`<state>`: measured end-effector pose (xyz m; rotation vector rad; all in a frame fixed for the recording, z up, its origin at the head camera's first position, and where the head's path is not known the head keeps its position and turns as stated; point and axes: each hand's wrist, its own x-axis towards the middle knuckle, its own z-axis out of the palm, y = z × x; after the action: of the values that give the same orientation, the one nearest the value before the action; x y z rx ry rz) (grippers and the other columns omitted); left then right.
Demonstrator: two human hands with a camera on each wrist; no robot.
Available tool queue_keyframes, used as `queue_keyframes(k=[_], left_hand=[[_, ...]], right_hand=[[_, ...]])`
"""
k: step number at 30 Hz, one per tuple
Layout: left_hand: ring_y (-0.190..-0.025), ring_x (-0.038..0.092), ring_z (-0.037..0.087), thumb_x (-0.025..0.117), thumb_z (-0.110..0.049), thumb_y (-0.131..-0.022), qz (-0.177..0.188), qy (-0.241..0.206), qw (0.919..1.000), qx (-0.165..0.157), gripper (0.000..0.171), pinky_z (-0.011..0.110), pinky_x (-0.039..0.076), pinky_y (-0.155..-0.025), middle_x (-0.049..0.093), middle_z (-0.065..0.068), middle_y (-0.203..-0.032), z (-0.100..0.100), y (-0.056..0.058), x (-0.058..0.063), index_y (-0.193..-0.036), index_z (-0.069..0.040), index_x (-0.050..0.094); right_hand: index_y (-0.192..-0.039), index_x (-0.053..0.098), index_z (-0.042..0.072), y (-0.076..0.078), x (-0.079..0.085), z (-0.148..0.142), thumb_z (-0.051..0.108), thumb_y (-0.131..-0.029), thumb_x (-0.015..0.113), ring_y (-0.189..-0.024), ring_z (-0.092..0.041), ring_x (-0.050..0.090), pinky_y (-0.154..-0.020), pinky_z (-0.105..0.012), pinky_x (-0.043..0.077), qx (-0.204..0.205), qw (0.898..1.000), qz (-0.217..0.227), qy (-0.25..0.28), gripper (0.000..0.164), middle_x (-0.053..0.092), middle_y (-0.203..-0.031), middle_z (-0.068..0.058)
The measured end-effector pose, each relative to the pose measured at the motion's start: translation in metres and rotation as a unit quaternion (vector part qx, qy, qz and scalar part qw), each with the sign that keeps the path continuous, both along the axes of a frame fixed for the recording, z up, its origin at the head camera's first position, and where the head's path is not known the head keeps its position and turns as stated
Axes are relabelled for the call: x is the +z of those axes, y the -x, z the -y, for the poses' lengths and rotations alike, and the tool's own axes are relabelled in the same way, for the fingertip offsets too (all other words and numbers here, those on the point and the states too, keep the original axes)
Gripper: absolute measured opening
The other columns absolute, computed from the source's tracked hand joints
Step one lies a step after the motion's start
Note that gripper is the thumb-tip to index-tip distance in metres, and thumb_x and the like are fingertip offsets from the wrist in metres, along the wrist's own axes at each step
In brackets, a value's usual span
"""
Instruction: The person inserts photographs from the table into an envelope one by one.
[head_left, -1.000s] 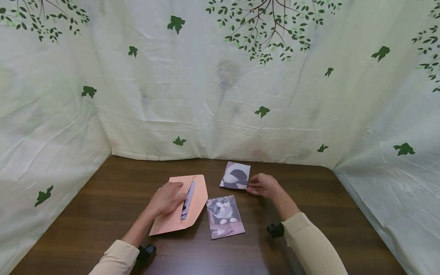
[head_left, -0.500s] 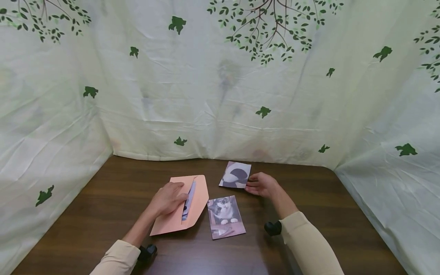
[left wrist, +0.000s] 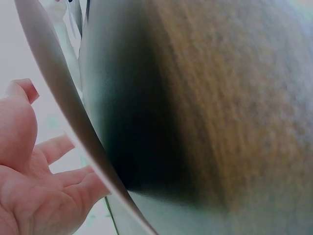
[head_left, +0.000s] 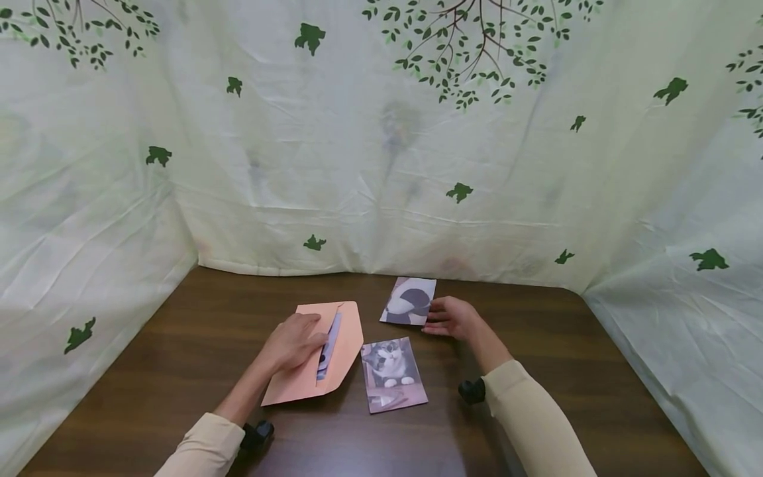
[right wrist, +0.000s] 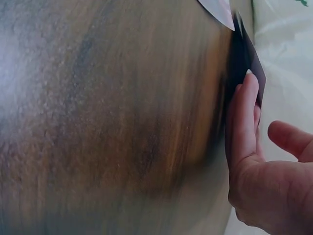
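In the head view my left hand [head_left: 295, 343] rests on a peach envelope [head_left: 293, 384] whose flap points right. A bluish-white picture card [head_left: 328, 361] shows in its slit-like opening. The left wrist view has the envelope edge-on, with fingers against its upper face and a dark gap beneath. My right hand [head_left: 450, 318] touches the right edge of a picture card with grey and white shapes [head_left: 410, 301]. Its fingers [right wrist: 244, 110] lie straight under the card's edge in the right wrist view, thumb apart. A kitten picture card [head_left: 394, 375] lies nearer, beside the envelope's flap.
A dark brown wooden table [head_left: 536, 344] carries everything. Behind it and at both sides hangs a pale curtain [head_left: 268, 165] with green leaf prints. Each wrist wears a black device [head_left: 472, 391].
My right fingers slide slightly further left at the grey-and-white card's edge. The left hand keeps its place on the envelope, and the view shifts a little.
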<state>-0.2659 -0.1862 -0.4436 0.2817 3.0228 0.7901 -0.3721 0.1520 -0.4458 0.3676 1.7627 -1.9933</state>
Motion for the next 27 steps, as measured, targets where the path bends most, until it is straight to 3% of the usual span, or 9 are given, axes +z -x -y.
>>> queue_keyframes(k=[6,12,18,27], left_hand=[[-0.14,0.042,0.048,0.056,-0.031,-0.099,0.007,-0.004,1.0,0.003,0.057,0.063,0.034,-0.112,0.052,0.027,-0.146,-0.001,0.0,0.001,-0.142,0.005,0.052],[-0.14,0.042,0.048,0.056,-0.031,-0.099,0.007,-0.009,0.9999,0.007,0.057,0.063,0.034,-0.112,0.051,0.027,-0.147,0.0,0.001,0.0,-0.143,0.005,0.052],[-0.139,0.043,0.048,0.057,-0.03,-0.098,0.01,-0.017,0.9997,0.012,0.056,0.063,0.034,-0.111,0.051,0.027,-0.147,0.001,0.001,-0.001,-0.143,0.004,0.052],[-0.139,0.043,0.048,0.057,-0.031,-0.099,0.009,-0.016,0.9998,0.01,0.056,0.063,0.034,-0.111,0.052,0.027,-0.146,0.002,0.001,-0.004,-0.142,0.004,0.053]], right_hand=[[-0.131,0.053,-0.013,0.002,-0.005,0.005,0.009,-0.1,0.05,-0.089,-0.028,0.067,-0.093,-0.046,0.057,-0.033,0.999,-0.02,-0.019,0.038,0.06,-0.119,-0.023],[-0.125,0.058,-0.016,0.002,-0.007,0.01,0.003,-0.095,0.057,-0.074,-0.022,0.07,-0.081,-0.041,0.061,-0.069,0.996,-0.035,-0.038,0.036,0.069,-0.102,-0.02],[-0.12,0.058,-0.016,0.002,-0.007,0.011,-0.002,-0.093,0.059,-0.069,-0.022,0.07,-0.074,-0.038,0.062,-0.08,0.996,-0.033,-0.034,0.031,0.07,-0.088,-0.015],[-0.114,0.058,-0.013,-0.001,-0.003,0.005,-0.004,-0.092,0.056,-0.067,-0.021,0.069,-0.068,-0.036,0.062,-0.071,0.996,-0.037,-0.037,0.024,0.067,-0.085,-0.014]])
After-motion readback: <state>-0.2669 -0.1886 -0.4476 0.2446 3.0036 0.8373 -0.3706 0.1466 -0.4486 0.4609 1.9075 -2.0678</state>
